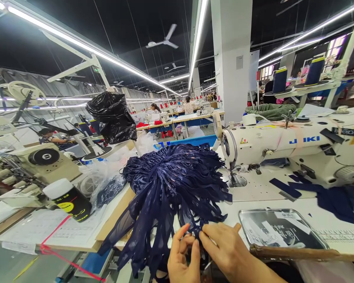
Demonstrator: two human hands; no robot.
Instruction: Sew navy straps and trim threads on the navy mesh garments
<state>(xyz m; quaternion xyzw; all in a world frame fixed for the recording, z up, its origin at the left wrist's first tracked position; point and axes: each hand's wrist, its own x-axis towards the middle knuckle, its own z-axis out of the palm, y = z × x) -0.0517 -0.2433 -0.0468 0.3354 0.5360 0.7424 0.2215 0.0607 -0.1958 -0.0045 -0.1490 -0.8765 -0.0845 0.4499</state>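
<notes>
A large bunch of navy, sheer fabric strips point(177, 169) lies gathered across the table's front edge, with long ends hanging down. At its near side, my left hand point(183, 253) has curled fingers closed on a strip. My right hand point(224, 247) pinches the same navy fabric close beside it, thumb and fingers pressed together. The exact spot where the fingers meet the cloth is partly hidden. Behind and to the right stands a white sewing machine point(262, 143), its needle area just right of the bunch.
A metal tray point(283, 230) with paper labels sits right of my hands. Navy scraps point(333, 198) lie beyond it. To the left are a black-and-white bottle point(67, 199), a pink ribbon point(56, 236), clear plastic and another machine point(44, 159). A black bag point(110, 118) hangs above.
</notes>
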